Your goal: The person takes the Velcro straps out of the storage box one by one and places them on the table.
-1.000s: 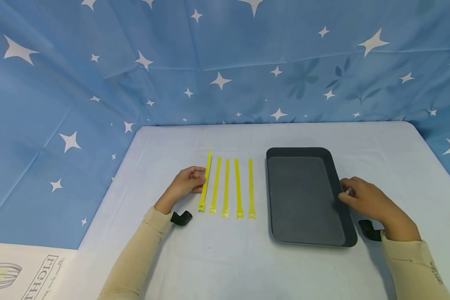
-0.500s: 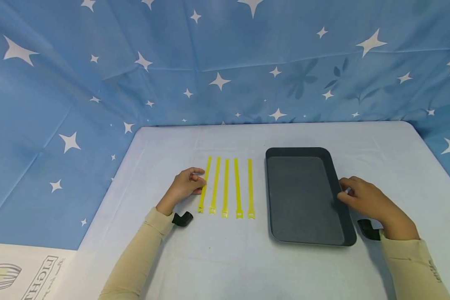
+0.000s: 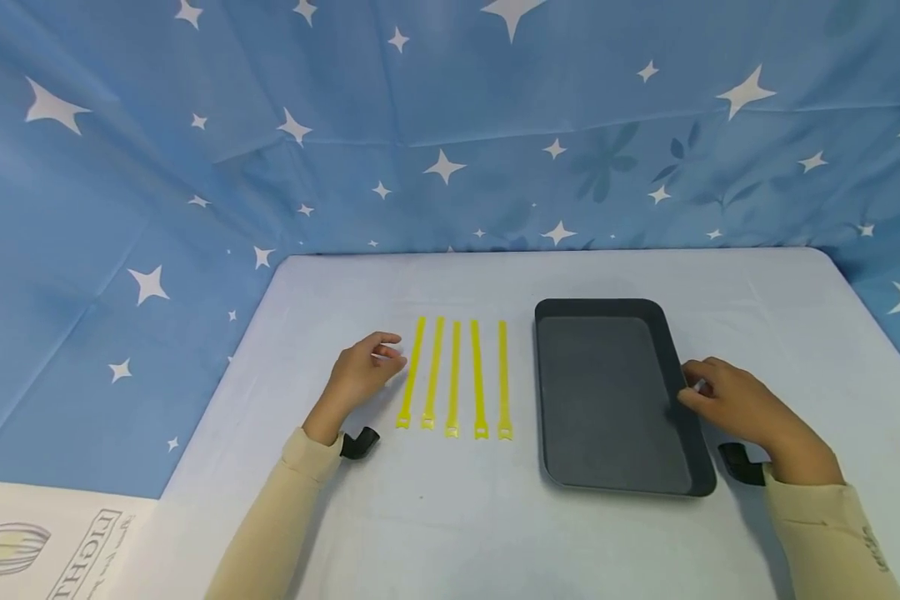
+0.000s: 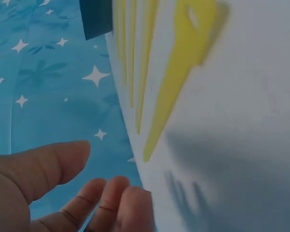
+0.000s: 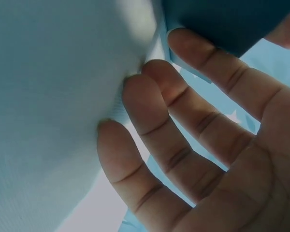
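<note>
Several yellow cable ties, flat with a slotted head at the near end, lie side by side on the white table. The leftmost cable tie is nearest my left hand, which stands just left of it with loosely bent fingers and nothing between them. In the left wrist view, a gap shows between the fingers and that cable tie's tip. To the right lies a dark grey rectangular tray. My right hand pinches its right rim between thumb and forefinger; the other fingers hang at the table surface.
Blue cloth with white stars hangs behind and to the left of the table. A printed sheet lies at the lower left. A black wrist mount juts from the left cuff, another from the right.
My left hand has laid the leftmost cable tie down in line with the others, let go of it and drawn back to the left. The right hand stays at the tray rim.
</note>
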Demonstrator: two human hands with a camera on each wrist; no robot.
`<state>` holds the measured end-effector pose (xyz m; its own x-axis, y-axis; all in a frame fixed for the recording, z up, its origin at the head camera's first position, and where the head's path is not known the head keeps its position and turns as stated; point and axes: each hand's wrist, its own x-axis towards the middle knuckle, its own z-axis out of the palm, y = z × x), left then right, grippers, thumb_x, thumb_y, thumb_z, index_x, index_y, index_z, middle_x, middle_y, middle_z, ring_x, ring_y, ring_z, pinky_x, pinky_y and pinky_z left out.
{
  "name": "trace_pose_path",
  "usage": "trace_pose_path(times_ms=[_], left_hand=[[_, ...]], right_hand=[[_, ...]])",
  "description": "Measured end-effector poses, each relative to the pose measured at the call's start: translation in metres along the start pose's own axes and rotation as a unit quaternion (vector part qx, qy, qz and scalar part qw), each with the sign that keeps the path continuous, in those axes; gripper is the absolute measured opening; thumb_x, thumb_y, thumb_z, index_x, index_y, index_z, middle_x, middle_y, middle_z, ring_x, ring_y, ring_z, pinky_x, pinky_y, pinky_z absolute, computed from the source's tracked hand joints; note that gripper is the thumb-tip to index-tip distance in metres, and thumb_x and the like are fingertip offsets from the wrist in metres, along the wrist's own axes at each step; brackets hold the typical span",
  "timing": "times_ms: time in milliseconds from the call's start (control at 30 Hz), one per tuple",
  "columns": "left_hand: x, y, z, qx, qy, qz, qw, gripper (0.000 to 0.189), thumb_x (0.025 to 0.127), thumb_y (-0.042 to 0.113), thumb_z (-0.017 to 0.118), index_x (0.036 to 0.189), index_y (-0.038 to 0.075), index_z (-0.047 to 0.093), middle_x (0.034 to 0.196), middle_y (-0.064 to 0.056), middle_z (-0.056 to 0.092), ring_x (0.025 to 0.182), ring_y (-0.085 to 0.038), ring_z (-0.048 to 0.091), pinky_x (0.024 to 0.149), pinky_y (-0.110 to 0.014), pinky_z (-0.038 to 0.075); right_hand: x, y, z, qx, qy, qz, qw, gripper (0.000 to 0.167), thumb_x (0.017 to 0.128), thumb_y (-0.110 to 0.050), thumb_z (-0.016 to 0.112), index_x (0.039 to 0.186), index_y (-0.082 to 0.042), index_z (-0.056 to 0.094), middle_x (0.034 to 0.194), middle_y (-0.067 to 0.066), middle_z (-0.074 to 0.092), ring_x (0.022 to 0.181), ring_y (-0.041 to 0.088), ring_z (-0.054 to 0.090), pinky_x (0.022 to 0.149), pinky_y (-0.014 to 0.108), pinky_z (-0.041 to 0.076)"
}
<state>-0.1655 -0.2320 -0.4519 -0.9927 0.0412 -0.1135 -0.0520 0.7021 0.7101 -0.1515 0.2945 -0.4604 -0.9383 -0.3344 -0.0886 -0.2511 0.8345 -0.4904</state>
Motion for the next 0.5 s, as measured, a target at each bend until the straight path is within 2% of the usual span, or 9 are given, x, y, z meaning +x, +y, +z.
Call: trace_pose_path(times_ms=[167, 333, 433, 500], left_hand=[[-0.016, 0.002, 0.0, 0.062, 0.033, 0.046, 0.9965, 0.05, 0.103, 0.018, 0.076, 0.148, 0.001, 0.062, 0.139, -0.021, 0.068, 0.128, -0.04, 0.065, 0.107, -0.056, 0.054], [-0.035, 0.004, 0.006, 0.117, 0.063, 0.078, 0.9882, 0.066, 0.1, 0.018, 0.08, 0.157, 0.0, 0.053, 0.157, -0.028, 0.053, 0.145, -0.049, 0.049, 0.119, -0.065, 0.041], [-0.045, 0.01, 0.01, 0.141, 0.064, 0.087, 0.9841, 0.076, 0.099, 0.023, 0.082, 0.163, 0.002, 0.046, 0.166, -0.029, 0.042, 0.153, -0.052, 0.037, 0.122, -0.072, 0.033], [-0.051, 0.013, 0.013, 0.149, 0.063, 0.086, 0.983, 0.082, 0.099, 0.026, 0.083, 0.166, 0.003, 0.041, 0.17, -0.03, 0.034, 0.157, -0.053, 0.029, 0.122, -0.076, 0.028]], right_hand=[[-0.001, 0.002, -0.002, 0.002, -0.005, 0.003, 1.0, 0.038, 0.105, -0.013, 0.068, 0.123, 0.02, 0.063, 0.108, 0.027, 0.069, 0.092, 0.04, 0.07, 0.074, 0.055, 0.06], [-0.004, 0.003, -0.004, 0.012, -0.017, 0.025, 0.9995, 0.055, 0.112, -0.032, 0.062, 0.138, 0.016, 0.056, 0.118, 0.036, 0.069, 0.101, 0.049, 0.072, 0.078, 0.062, 0.062], [-0.005, 0.002, -0.006, 0.012, -0.016, 0.042, 0.9989, 0.07, 0.112, -0.04, 0.061, 0.151, 0.016, 0.044, 0.139, 0.045, 0.056, 0.12, 0.06, 0.061, 0.091, 0.072, 0.056], [-0.005, 0.001, -0.005, 0.011, -0.005, 0.043, 0.999, 0.079, 0.111, -0.043, 0.062, 0.159, 0.014, 0.035, 0.152, 0.047, 0.042, 0.132, 0.067, 0.047, 0.1, 0.081, 0.045]])
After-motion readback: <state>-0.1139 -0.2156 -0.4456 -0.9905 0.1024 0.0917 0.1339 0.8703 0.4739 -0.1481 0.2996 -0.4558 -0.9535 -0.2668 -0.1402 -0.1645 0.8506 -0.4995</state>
